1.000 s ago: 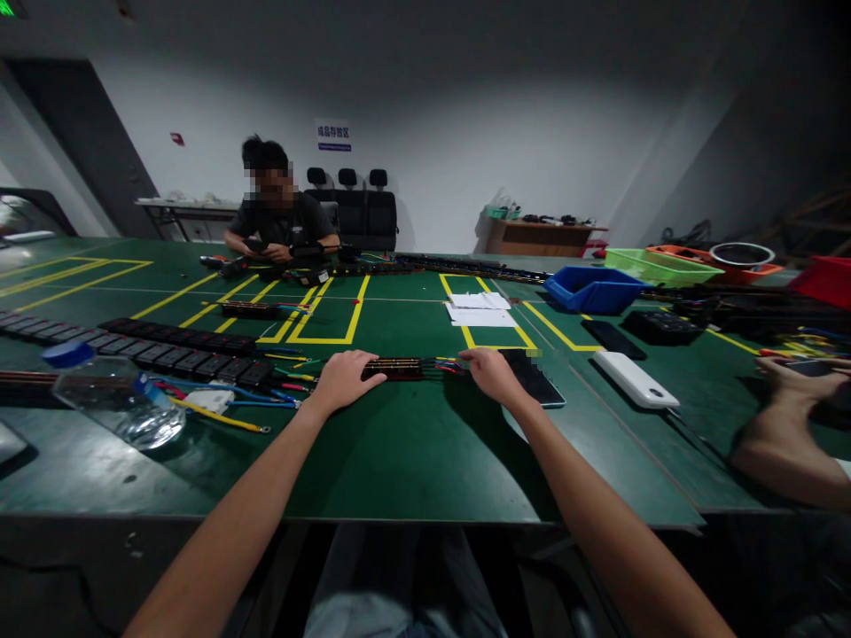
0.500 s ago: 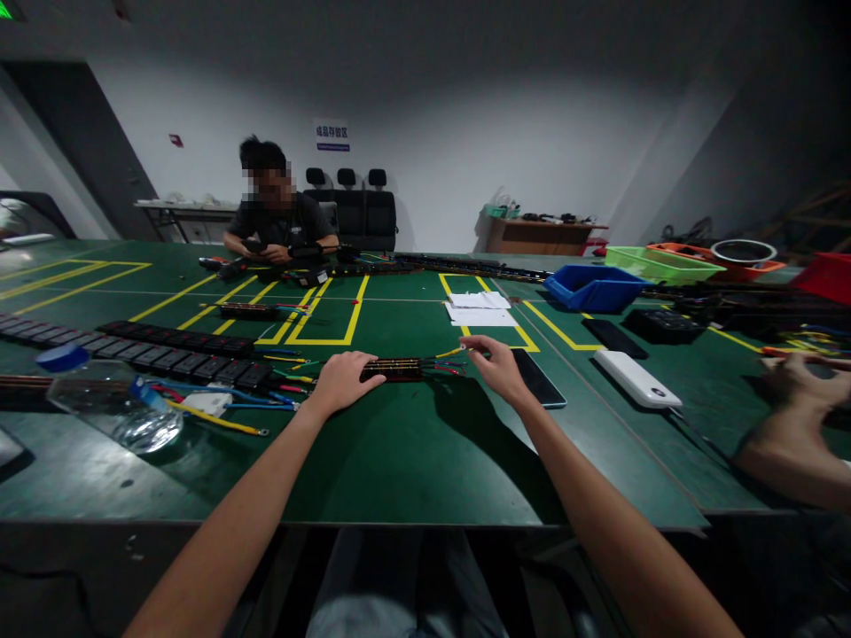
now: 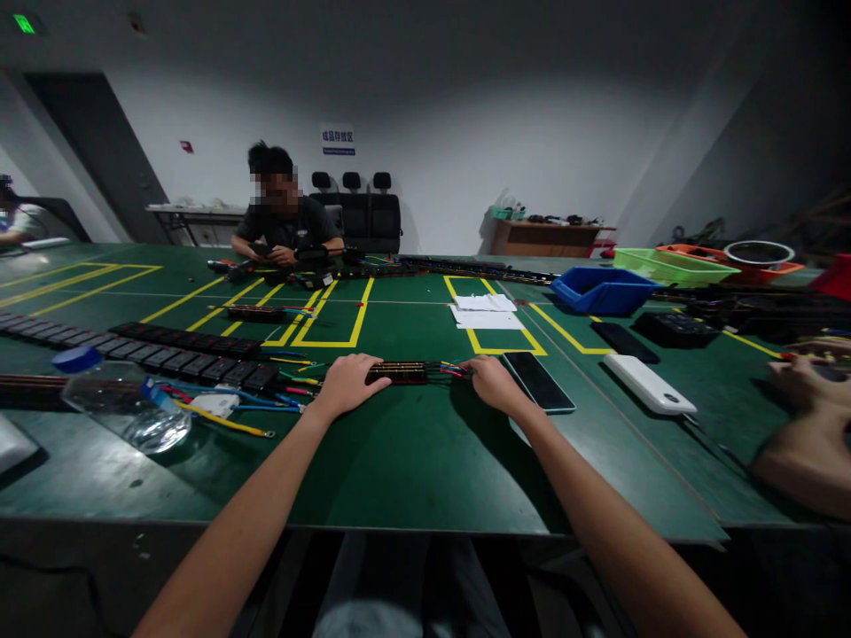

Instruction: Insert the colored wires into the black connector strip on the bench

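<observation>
A short dark busbar assembly (image 3: 404,373) with coloured wires lies on the green table in front of me. Wrapped over its left end is my left hand (image 3: 347,383), thumb along the near side. My right hand (image 3: 490,381) is closed on the ends of the wires (image 3: 452,370) that leave the assembly's right side; its fingertips partly hide them. Right beside that hand lies a dark-screened smartphone (image 3: 540,383). Left of my left hand, thick cables (image 3: 266,403) in yellow, blue, red and green come from a long row of black modules (image 3: 173,359).
A clear plastic bottle (image 3: 133,403) lies at the left. To the right are a white power bank (image 3: 648,384), a blue bin (image 3: 602,291) and a co-worker's hand (image 3: 808,381). Papers (image 3: 487,312) lie ahead. Another person (image 3: 285,221) sits across the table (image 3: 399,478).
My right hand has come down from a raised yellow wire end and closed on the wire ends. The left hand stays on the assembly. The view has shifted slightly.
</observation>
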`<state>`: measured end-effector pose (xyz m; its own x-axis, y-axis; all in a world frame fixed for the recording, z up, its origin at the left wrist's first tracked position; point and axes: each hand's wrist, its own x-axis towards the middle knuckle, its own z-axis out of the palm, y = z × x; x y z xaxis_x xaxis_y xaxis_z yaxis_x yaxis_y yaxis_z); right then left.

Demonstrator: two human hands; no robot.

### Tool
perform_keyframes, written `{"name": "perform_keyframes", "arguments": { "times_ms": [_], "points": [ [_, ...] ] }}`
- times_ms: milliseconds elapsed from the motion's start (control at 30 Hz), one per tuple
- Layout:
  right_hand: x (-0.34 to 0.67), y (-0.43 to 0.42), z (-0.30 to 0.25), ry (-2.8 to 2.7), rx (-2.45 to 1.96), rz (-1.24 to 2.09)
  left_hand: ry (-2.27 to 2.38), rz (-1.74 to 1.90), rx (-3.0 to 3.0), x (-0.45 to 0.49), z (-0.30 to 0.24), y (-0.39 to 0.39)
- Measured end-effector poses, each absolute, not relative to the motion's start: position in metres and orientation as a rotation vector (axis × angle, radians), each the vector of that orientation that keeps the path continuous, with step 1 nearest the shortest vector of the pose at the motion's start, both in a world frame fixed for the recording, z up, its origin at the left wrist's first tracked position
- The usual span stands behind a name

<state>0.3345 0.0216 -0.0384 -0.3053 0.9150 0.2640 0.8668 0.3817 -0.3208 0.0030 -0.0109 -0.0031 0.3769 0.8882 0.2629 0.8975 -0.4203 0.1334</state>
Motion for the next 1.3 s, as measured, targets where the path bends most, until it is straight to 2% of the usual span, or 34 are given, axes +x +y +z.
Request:
{"name": "perform_keyframes", "arguments": {
  "times_ms": [167,333,533,633,767,867,1067,1300],
  "points": [
    [0.335,0.020,-0.033,-2.044,-1.496,0.219,-1.684,-0.472,-2.584,0.003,-0.003,-0.011],
    [0.336,0.021,-0.028,-1.670,-1.406,0.416,-1.667,-0.495,-2.586,0.002,-0.005,-0.011],
    [0.335,0.025,-0.023,-1.498,-1.188,0.681,-1.642,-0.501,-2.570,0.000,-0.009,-0.008],
    [0.335,0.021,-0.020,-1.564,-1.293,0.558,-1.636,-0.494,-2.568,0.000,-0.009,-0.008],
    [0.335,0.009,-0.017,-1.732,-1.682,0.175,-1.662,-0.480,-2.579,0.001,-0.007,-0.009],
    [0.333,0.004,-0.017,-1.872,-1.835,0.143,-1.666,-0.472,-2.581,0.002,-0.005,-0.010],
    [0.335,0.015,-0.026,-1.910,-1.647,0.241,-1.681,-0.485,-2.594,0.002,-0.004,-0.011],
    [0.336,0.015,-0.022,-1.896,-1.396,0.129,-1.655,-0.498,-2.585,0.001,-0.007,-0.010]
  ]
}}
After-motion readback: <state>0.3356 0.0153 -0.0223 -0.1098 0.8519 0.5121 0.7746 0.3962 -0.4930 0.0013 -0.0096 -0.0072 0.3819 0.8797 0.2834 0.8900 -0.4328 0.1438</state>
